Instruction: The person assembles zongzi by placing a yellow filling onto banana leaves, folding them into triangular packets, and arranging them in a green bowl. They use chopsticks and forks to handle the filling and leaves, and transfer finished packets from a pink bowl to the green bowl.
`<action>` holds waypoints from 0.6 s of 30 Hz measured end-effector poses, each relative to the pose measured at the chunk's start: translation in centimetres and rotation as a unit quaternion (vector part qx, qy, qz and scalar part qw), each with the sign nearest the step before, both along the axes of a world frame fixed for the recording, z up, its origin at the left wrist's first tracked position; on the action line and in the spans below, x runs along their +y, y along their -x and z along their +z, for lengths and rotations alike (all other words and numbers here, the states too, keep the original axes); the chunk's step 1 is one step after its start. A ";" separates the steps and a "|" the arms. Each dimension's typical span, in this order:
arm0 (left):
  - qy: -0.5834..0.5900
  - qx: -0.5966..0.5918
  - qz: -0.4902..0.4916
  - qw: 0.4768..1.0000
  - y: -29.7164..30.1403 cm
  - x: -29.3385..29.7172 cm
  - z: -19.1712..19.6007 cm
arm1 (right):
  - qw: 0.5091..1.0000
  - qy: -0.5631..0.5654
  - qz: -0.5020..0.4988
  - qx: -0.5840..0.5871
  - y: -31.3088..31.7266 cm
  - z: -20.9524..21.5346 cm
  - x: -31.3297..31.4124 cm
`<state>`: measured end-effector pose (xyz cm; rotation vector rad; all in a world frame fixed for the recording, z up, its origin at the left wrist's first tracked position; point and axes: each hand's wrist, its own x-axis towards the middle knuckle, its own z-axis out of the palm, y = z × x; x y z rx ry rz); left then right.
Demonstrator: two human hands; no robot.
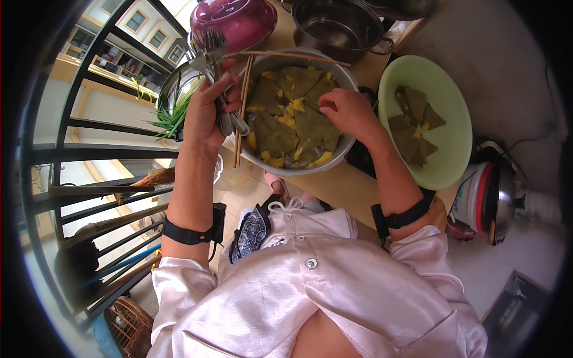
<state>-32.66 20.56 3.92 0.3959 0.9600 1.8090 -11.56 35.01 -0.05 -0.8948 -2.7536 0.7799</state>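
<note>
My left hand (206,113) is closed around a bundle of metal forks and spoons (216,71), held upright beside the rim of a steel bowl (349,146). Wooden chopsticks (242,116) hang down by that hand; whether it grips them I cannot tell. The bowl holds several green leaf-wrapped pieces (280,134) with yellow filling. My right hand (349,113) reaches into the bowl, fingertips on one wrapped piece. A second pair of chopsticks (298,56) lies across the bowl's far rim.
A light green bowl (456,143) with several more wrapped pieces stands to the right. A purple lid (239,21) and a dark pot (337,27) sit behind. Green onions (173,113) lie left. A metal railing (71,155) runs along the left; a red-and-silver cooker (489,200) stands right.
</note>
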 end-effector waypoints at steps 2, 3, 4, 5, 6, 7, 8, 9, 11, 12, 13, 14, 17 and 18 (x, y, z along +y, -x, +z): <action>-0.006 -0.010 0.003 1.000 0.1 0.0 -0.2 | 1.000 0.013 -0.006 -0.006 0.0 -0.1 -0.2; -0.003 -0.014 0.006 1.000 0.2 0.0 -0.3 | 1.000 0.024 -0.010 -0.010 0.0 -0.1 -0.3; -0.002 -0.016 0.009 1.000 0.3 0.0 -0.3 | 1.000 0.019 -0.009 -0.013 0.0 -0.1 -0.3; 0.001 -0.017 0.012 1.000 0.4 -0.1 -0.3 | 1.000 0.020 -0.009 -0.017 0.0 -0.1 -0.3; 0.001 -0.016 0.012 1.000 0.5 -0.1 -0.4 | 1.000 0.024 -0.009 -0.018 0.0 -0.1 -0.3; 0.002 -0.015 0.013 1.000 0.6 -0.1 -0.4 | 0.999 0.023 -0.010 -0.020 0.0 -0.1 -0.3; 0.002 -0.012 0.013 1.000 0.7 -0.1 -0.4 | 0.999 0.026 -0.011 -0.019 0.1 -0.1 -0.3; 0.001 -0.012 0.014 1.000 0.7 -0.1 -0.4 | 0.999 0.032 -0.012 -0.014 0.1 -0.1 -0.4; -0.003 -0.009 0.014 1.000 0.8 -0.1 -0.5 | 1.000 0.020 -0.012 -0.008 0.2 -0.2 -0.4; -0.003 -0.012 0.015 1.000 0.8 -0.1 -0.6 | 1.000 0.020 -0.015 -0.006 0.2 -0.2 -0.5; -0.004 -0.015 0.014 1.000 0.8 0.0 -0.6 | 1.000 0.018 -0.010 0.000 0.2 -0.2 -0.6; -0.004 -0.017 0.014 1.000 0.8 0.0 -0.7 | 1.000 0.020 -0.008 0.004 0.3 -0.2 -0.6; -0.005 -0.025 0.006 1.000 0.7 0.0 -0.9 | 0.999 0.036 0.006 0.016 0.5 0.0 -0.9; -0.005 -0.030 0.003 1.000 0.7 0.0 -1.0 | 0.999 0.043 0.011 0.020 0.5 0.2 -1.0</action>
